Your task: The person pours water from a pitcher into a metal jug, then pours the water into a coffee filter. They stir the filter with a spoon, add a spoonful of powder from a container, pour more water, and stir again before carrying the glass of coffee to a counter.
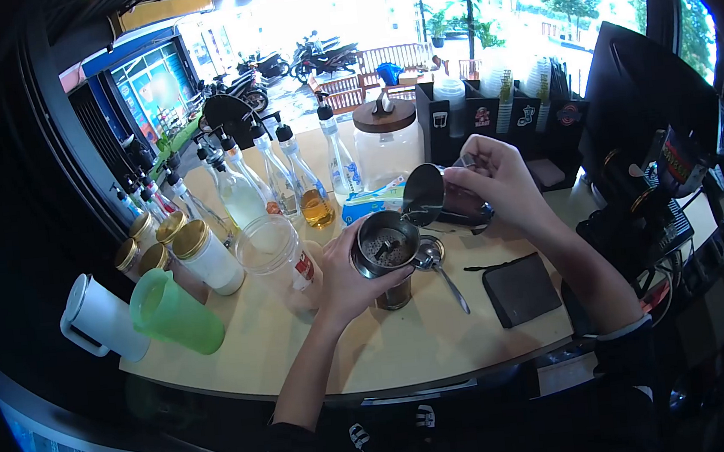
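My left hand (350,270) is wrapped around a metal coffee dripper (383,243), which has dark, bubbly contents inside. Below it a glass (395,296) with brown contents is partly hidden. My right hand (500,178) is closed around the handle of a small dark metal jug (425,193), tilted with its lip over the dripper's rim; whether liquid flows is hard to make out. A metal spoon (452,289) lies on the table just right of the dripper. Left of my left hand stands a large clear plastic jar (269,249).
Pump bottles (312,192) line the back left, near several gold-lidded jars (205,253). A green pitcher (176,315) and a white pitcher (99,318) stand at left. A dark pouch (521,289) lies at right. Behind are a wood-lidded jar (387,142) and a black cup holder (490,116).
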